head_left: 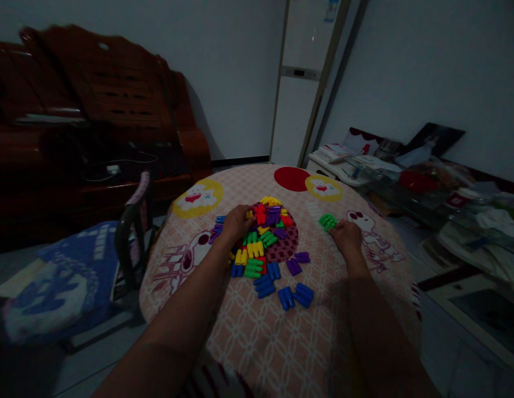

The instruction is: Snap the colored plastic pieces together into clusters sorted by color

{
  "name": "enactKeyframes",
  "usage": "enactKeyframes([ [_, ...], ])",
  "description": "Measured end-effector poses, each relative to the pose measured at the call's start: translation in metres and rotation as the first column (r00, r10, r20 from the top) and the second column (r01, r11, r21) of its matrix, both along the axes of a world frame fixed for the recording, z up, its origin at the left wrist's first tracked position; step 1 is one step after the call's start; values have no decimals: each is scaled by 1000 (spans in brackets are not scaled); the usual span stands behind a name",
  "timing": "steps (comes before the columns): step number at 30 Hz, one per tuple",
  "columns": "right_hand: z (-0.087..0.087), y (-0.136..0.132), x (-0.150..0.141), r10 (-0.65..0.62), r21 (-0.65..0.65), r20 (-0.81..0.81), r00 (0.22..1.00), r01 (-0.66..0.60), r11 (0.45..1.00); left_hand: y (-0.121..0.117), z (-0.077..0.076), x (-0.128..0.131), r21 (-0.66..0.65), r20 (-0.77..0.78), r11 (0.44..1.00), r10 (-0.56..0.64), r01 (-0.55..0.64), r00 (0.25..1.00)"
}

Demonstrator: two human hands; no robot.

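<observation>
A heap of small plastic blocks [265, 243] in red, yellow, green, purple and blue lies in the middle of a round table [282, 331] with a pink cartoon-print cloth. My left hand [237, 221] rests on the left edge of the heap, fingers curled over blocks; what it grips is hidden. My right hand [346, 235] sits to the right of the heap, fingers closed beside a small cluster of green blocks [327, 221] and touching it. Several blue blocks [294, 296] and purple blocks [297, 262] lie nearer to me.
A chair with a blue cushion [66, 282] stands left of the table. A dark wooden sofa [95, 127] fills the left background. A white floor-standing unit [302, 83] stands behind. A cluttered low glass table [426, 188] with papers is at the right.
</observation>
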State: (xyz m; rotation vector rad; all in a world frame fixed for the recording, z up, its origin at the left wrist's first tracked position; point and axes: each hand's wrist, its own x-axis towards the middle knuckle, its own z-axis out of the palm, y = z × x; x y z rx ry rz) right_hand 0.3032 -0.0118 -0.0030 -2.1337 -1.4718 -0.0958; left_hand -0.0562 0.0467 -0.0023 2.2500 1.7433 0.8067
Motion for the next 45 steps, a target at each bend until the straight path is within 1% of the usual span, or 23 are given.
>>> enactKeyframes([
  [3, 4, -1, -2, -32, 46, 3, 999, 32, 998, -7, 10, 4, 118, 57, 993, -33, 26, 998],
  [5, 7, -3, -6, -45, 88, 10, 999, 44, 995, -14, 18, 10, 143, 51, 987, -87, 79, 995],
  [7, 10, -4, -11, -40, 98, 13, 999, 38, 994, -22, 27, 18, 136, 18, 982, -136, 132, 991],
  [10, 12, -5, -16, -24, 87, -1, 1000, 24, 996, -33, 34, 29, 91, -57, 969, -225, 230, 973],
  [12, 13, -4, -15, -24, 95, -32, 999, 27, 995, -37, 35, 33, 4, -119, 947, -317, 320, 941],
  [14, 13, -4, -12, -44, 121, -92, 995, 55, 991, -40, 35, 36, -86, -193, 923, -384, 374, 903],
  [16, 13, -3, -7, -64, 149, -182, 981, 92, 984, -43, 35, 39, -130, -271, 917, -398, 376, 876],
  [18, 12, -2, -2, -71, 178, -288, 955, 126, 976, -46, 35, 41, -140, -333, 921, -390, 364, 859],
  [20, 11, -2, 0, -56, 206, -387, 920, 146, 968, -48, 36, 43, -139, -358, 929, -369, 342, 857],
  [21, 11, -1, -1, -36, 228, -430, 902, 147, 963, -48, 36, 44, -129, -349, 937, -348, 323, 870],
  [23, 11, -2, -8, 44, 275, -506, 861, 113, 955, -46, 35, 44, -87, -258, 955, -297, 283, 920],
  [25, 12, -3, -20, 170, 313, -562, 809, 18, 950, -43, 32, 44, -41, -58, 962, -270, 268, 961],
  [26, 12, -4, -28, 240, 326, -577, 781, -50, 944, -42, 30, 44, -30, 68, 960, -277, 280, 958],
  [28, 13, -5, -45, 388, 344, -571, 723, -219, 913, -38, 25, 47, -43, 318, 941, -304, 334, 898],
  [30, 15, -8, -62, 544, 371, -517, 661, -399, 838, -36, 19, 51, -66, 513, 910, -321, 409, 796],
  [32, 15, -10, -77, 682, 373, -415, 602, -571, 731, -35, 14, 55, -66, 620, 880, -333, 471, 710],
  [34, 15, -13, -88, 775, 324, -273, 570, -704, 632, -35, 11, 58, -53, 649, 866, -348, 496, 677],
  [35, 14, -15, -93, 802, 283, -193, 566, -750, 598, -36, 10, 59, -48, 644, 868, -352, 495, 679],
  [36, 13, -16, -97, 814, 241, -113, 570, -779, 579, -36, 10, 59, -47, 634, 871, -353, 489, 688],
  [38, 11, -18, -103, 806, 170, 29, 591, -797, 579, -38, 10, 59, -52, 614, 875, -352, 481, 707],
  [41, 11, -21, -104, 758, 136, 158, 633, -774, 618, -40, 13, 58, -55, 626, 860, -367, 508, 688],
  [43, 14, -20, -98, 708, 188, 177, 684, -729, 658, -41, 14, 57, -43, 656, 852, -370, 522, 658],
  [45, 20, -19, -83, 615, 294, 146, 775, -628, 721, -40, 15, 56, -29, 665, 860, -364, 509, 652],
])
